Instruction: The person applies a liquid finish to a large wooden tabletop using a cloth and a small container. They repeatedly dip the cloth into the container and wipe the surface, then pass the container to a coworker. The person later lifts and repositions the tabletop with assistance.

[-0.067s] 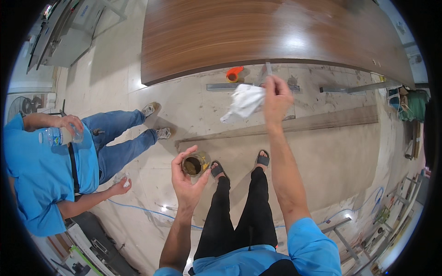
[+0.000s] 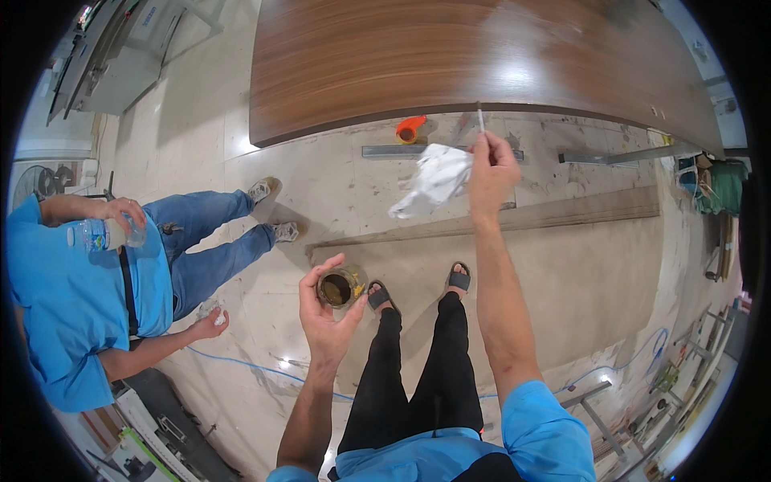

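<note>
My left hand is wrapped round a small glass jar with dark brown liquid in it and yellow marks on its side. In my right hand a thin pale stick with a dark tip, like a small brush, is pinched and points away from me. Its tip is at the front edge of a brown wood-grain board; whether it touches cannot be made out. A crumpled white cloth hangs from the same hand, to its left.
An orange tape dispenser and a metal bar lie on the floor beyond a long brown panel. At the left stands a person holding a plastic bottle. A blue hose runs across the floor.
My right hand has shifted slightly right, with the stick and the cloth. The stick's tip has moved right along the board's edge. My left hand and the jar stay put.
</note>
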Demonstrator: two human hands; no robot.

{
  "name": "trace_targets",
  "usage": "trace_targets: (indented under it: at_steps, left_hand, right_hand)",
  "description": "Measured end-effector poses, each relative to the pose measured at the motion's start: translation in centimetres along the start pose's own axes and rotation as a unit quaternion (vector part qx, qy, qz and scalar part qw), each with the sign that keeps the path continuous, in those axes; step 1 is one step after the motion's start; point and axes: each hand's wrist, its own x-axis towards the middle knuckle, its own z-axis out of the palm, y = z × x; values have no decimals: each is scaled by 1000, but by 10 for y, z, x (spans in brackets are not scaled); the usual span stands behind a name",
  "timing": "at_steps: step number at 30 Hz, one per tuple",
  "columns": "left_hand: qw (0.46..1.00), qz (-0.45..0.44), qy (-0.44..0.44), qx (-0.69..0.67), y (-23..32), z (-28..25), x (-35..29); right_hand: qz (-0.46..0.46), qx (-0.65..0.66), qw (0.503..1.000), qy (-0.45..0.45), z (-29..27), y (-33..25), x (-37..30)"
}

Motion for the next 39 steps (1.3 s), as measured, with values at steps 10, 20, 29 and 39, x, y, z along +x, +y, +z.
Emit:
trace_targets:
  at_steps: [10,20,29,39]
  left_hand:
    - [1000,-8,9,4,-13,-29,10]
    - [1000,4,16,-11,-30,-45,4]
    - [999,2,32,22,-26,-44,0]
    - [999,1,-7,-36,8,-31,-3]
  right_hand:
    - [-18,-12,997,-76,50,-1,-34]
    - [-43,-12,984,-171,89,0,-61]
    - [148,-13,964,-221,82,7,-47]
    - [-137,34,990,-10,34,-45,26]
